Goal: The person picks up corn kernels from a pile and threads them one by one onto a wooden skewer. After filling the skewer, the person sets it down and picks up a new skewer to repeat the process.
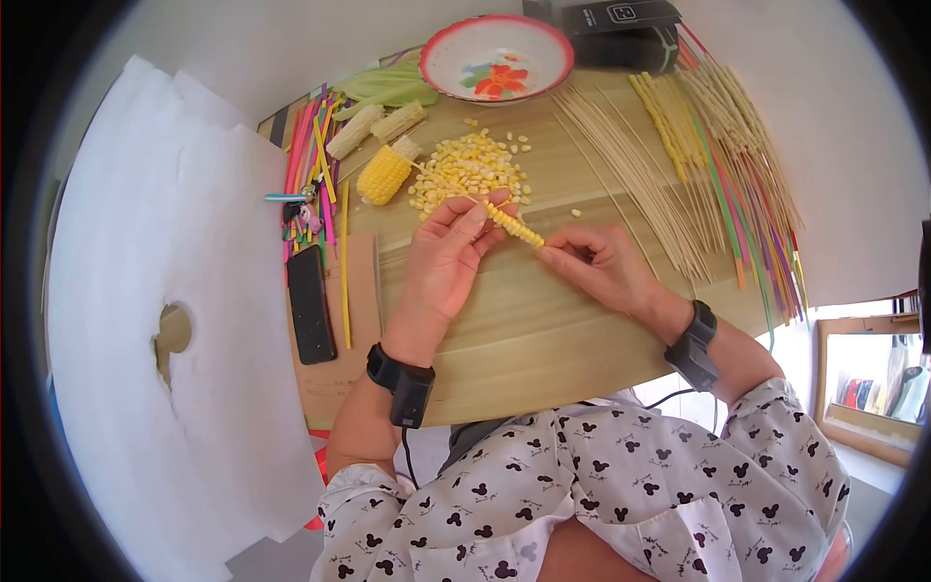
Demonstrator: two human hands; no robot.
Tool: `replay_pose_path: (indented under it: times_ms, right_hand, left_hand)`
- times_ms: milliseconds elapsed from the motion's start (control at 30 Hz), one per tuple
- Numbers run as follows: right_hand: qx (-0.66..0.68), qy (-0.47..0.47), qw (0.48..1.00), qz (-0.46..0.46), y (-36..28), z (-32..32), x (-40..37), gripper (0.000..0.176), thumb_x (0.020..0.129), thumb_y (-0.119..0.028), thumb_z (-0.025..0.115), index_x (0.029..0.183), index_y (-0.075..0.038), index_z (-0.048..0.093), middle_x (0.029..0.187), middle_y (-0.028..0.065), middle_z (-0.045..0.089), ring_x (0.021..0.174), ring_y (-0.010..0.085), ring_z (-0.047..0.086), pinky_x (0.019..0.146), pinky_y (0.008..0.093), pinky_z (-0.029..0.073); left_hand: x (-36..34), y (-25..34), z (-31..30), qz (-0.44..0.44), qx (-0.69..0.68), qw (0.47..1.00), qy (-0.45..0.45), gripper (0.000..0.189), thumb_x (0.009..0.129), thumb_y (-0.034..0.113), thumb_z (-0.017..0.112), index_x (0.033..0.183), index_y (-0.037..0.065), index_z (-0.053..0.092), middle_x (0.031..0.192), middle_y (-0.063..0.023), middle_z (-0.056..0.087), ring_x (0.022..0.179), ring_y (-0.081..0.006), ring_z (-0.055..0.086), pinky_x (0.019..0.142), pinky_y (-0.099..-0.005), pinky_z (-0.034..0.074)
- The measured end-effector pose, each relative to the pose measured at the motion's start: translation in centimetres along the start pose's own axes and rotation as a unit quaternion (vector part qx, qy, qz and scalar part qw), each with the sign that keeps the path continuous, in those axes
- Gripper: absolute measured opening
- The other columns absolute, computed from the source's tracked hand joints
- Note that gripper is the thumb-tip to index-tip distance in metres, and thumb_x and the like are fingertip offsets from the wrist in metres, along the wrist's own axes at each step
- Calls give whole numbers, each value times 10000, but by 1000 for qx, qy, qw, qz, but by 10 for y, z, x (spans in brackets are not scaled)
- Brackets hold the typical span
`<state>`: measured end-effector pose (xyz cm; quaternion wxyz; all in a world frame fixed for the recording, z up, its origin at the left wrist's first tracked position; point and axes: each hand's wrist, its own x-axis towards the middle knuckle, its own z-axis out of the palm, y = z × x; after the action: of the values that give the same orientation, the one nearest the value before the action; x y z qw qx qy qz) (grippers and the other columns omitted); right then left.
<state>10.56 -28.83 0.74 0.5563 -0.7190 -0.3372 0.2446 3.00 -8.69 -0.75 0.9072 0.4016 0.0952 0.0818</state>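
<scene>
A thin wooden skewer with a row of yellow corn kernels [514, 226] threaded along it slants between my two hands. My left hand [444, 254] is closed round its upper part, thumb and fingers pinching it, and the bare stick runs on to the upper left. At the lower right end of the row, the fingertips of my right hand [606, 270] are pinched together on the last kernels. Whether they also hold a loose kernel is hidden. Just beyond my left hand lies a pile of loose kernels [470, 167], beside a partly stripped corn cob [385, 177].
Bare cobs [355, 132] and green husk [388, 85] lie behind. An enamel basin [441, 48] stands at the back. Plain skewers [635, 175], kernel-covered skewers [659, 116] and coloured sticks [766, 228] lie right. A black phone [310, 306] rests on brown cardboard [364, 291] at left.
</scene>
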Motion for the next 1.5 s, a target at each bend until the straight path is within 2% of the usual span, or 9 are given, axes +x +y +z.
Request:
replay_pose_path:
  times_ms: [333, 533, 600, 733, 833, 933, 1000, 1100, 1500]
  right_hand:
    - [-14, 9, 999, -38, 3, 0, 0, 151, 904, -139, 615, 815, -17, 602, 594, -46, 439, 550, 22, 345, 470, 224, 290]
    - [102, 46, 994, 15, 17, 2, 5, 174, 910, -160, 622, 824, -9, 616, 623, -99, 460, 561, -14, 354, 472, 186, 279]
    - [105, 49, 993, 15, 18, -1, 6, 172, 910, -160, 623, 827, -8, 618, 622, -99, 462, 561, -17, 356, 473, 182, 280]
    - [95, 43, 994, 22, 12, -4, 6, 172, 909, -157, 624, 831, -4, 621, 623, -99, 469, 560, -20, 360, 475, 178, 284]
    - [94, 41, 994, 35, 9, -4, 5, 173, 908, -156, 625, 830, -2, 623, 624, -98, 472, 561, -19, 363, 477, 177, 287]
    - [96, 38, 994, 39, 10, -4, 5, 171, 907, -153, 625, 831, 1, 626, 623, -99, 472, 561, -18, 365, 478, 177, 290]
    - [92, 41, 994, 38, 6, -4, 4, 170, 906, -153, 626, 831, 0, 626, 622, -100, 469, 561, -17, 363, 478, 178, 289]
    - [87, 41, 995, 34, 7, -3, 5, 171, 905, -153, 628, 825, -2, 625, 620, -101, 461, 561, -16, 358, 477, 179, 286]
    - [68, 41, 996, 30, 8, 2, 4, 161, 887, -141, 625, 797, -8, 617, 615, -96, 475, 566, -18, 383, 476, 185, 296]
  left_hand:
    - [1, -3, -4, 20, 61, 998, -12, 150, 911, 86, 586, 1053, 38, 601, 1190, -168, 602, 1022, -236, 619, 837, -323, 518]
    - [-1, 11, 7, 68, 194, 976, 70, 158, 905, 98, 602, 1044, 24, 608, 992, -107, 656, 836, -148, 628, 705, -251, 497]
    - [0, 22, -1, 165, 304, 929, 129, 155, 907, 108, 607, 1017, -2, 607, 879, -56, 639, 691, -107, 597, 654, -221, 481]
    - [4, 33, -10, 211, 420, 873, 128, 121, 887, 79, 611, 982, 5, 622, 842, -34, 612, 671, -86, 539, 651, -221, 459]
    - [3, 31, -11, 229, 586, 774, 69, 116, 830, 37, 625, 943, 10, 632, 825, -40, 597, 700, -102, 531, 641, -235, 439]
    - [2, 20, -5, 211, 627, 750, 30, 152, 789, 41, 656, 941, 38, 659, 831, -28, 591, 772, -125, 543, 688, -261, 435]
    - [4, 13, -7, 309, 704, 639, -19, 178, 776, 35, 655, 953, 45, 660, 864, -77, 568, 827, -213, 537, 731, -318, 433]
    - [5, 7, -8, 312, 734, 602, -32, 178, 774, 45, 658, 951, 45, 658, 876, -100, 555, 868, -271, 520, 759, -358, 419]
    - [6, 3, -9, 294, 723, 625, -11, 89, 779, 67, 649, 849, 31, 607, 854, -121, 548, 854, -299, 520, 756, -387, 417]
